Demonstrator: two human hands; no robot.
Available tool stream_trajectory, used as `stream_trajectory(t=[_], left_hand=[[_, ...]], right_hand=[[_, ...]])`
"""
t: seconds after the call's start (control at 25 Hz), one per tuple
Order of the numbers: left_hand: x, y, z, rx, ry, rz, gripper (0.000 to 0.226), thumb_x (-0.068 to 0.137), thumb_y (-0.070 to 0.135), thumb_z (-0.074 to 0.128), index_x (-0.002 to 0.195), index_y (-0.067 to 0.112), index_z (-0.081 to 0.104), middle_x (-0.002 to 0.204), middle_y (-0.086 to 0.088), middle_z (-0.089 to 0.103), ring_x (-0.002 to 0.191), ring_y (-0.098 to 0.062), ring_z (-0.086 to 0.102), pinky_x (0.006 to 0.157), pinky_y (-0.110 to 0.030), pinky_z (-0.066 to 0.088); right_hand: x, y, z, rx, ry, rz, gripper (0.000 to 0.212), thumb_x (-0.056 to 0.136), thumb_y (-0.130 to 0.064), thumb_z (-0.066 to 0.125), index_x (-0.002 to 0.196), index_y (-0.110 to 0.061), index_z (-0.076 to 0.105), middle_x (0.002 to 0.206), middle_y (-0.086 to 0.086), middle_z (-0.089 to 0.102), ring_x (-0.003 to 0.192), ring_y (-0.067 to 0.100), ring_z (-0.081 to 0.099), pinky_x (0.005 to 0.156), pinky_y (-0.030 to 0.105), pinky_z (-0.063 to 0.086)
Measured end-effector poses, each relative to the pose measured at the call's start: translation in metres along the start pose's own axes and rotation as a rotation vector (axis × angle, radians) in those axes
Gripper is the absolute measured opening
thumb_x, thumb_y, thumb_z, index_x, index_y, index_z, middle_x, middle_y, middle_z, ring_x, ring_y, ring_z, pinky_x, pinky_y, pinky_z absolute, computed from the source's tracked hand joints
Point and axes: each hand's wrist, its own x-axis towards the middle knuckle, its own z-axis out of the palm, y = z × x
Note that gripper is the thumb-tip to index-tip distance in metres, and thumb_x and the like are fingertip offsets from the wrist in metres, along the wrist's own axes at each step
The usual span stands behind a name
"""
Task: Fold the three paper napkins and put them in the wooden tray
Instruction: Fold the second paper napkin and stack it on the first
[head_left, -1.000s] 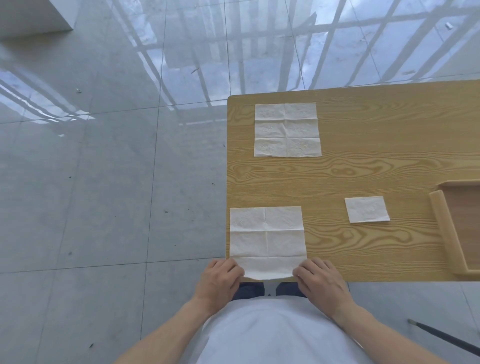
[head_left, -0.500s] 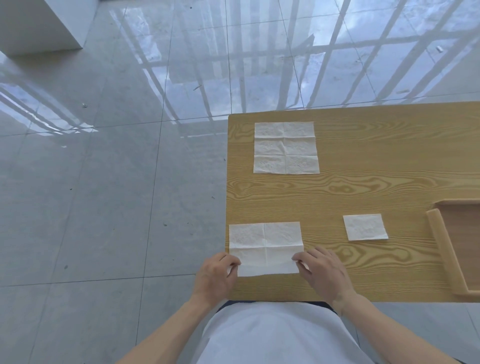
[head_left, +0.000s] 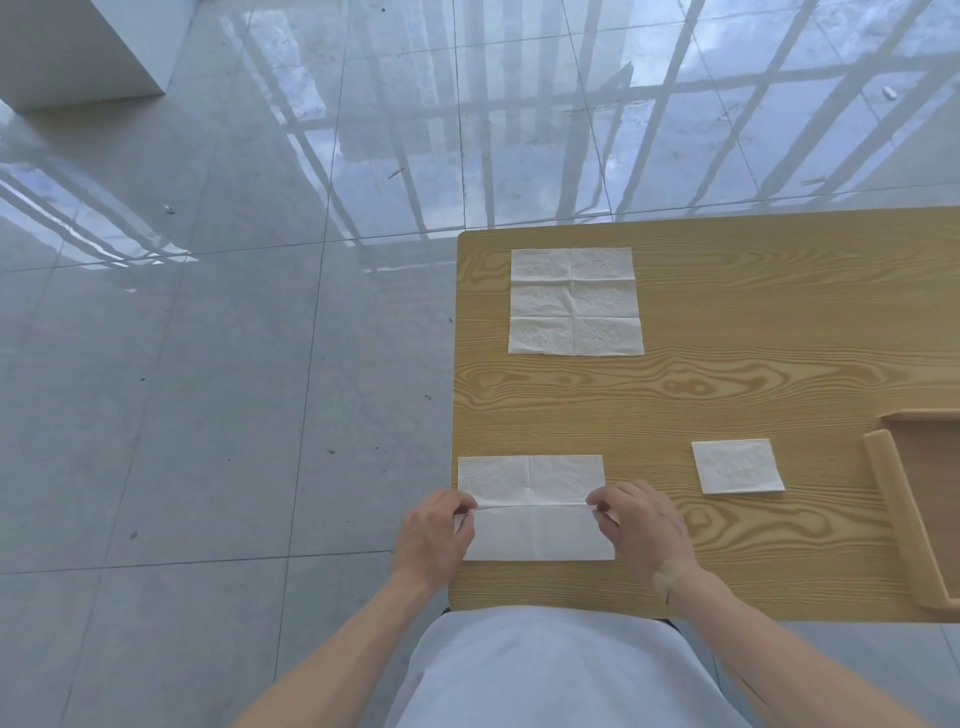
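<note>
At the desk's (head_left: 727, 395) near left corner, the left hand (head_left: 434, 540) and right hand (head_left: 641, 527) pinch the near napkin's (head_left: 535, 506) turned-over edge, mid-fold. Next, I judge: lay it onto the far edge and crease.

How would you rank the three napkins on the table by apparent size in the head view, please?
1. Unfolded napkin at the far end: largest.
2. Part-folded napkin, which the left hand and right hand pinch: somewhat smaller, though nearer the camera.
3. Folded napkin beside the wooden tray: clearly smallest.
</note>
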Motion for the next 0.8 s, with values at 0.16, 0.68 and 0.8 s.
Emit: stream_trajectory(t=[0.16,0.68,0.8], left_hand=[[0.005,-0.003,-0.001,0.018,-0.004,-0.041,0.015,0.087,0.010,0.065,0.100,0.016,0.070,0.093,0.005,0.067,0.087,-0.014,0.061,0.080,-0.036,0.052],[0.016,-0.005,0.001,0.306,-0.073,0.134,0.029,0.080,0.023,0.077,0.107,0.019,0.070,0.107,-0.001,0.064,0.101,-0.023,0.057,0.085,-0.039,0.046],[0.022,-0.004,0.001,0.343,-0.106,0.174,0.025,0.080,0.025,0.077,0.104,0.020,0.070,0.104,0.000,0.063,0.098,-0.023,0.057,0.086,-0.038,0.043]], right_hand=[[0.003,0.002,0.001,-0.028,-0.046,0.017,0.018,0.095,-0.025,0.053,0.108,-0.029,0.064,0.102,-0.015,0.066,0.102,0.012,0.052,0.085,0.030,0.038],[0.008,0.002,-0.003,-0.199,-0.068,-0.119,0.036,0.079,-0.028,0.076,0.114,-0.021,0.069,0.114,0.000,0.066,0.108,0.027,0.058,0.083,0.042,0.047],[0.011,0.003,0.000,-0.212,-0.099,-0.115,0.031,0.083,-0.028,0.072,0.113,-0.024,0.068,0.115,-0.002,0.065,0.110,0.025,0.056,0.086,0.040,0.044]])
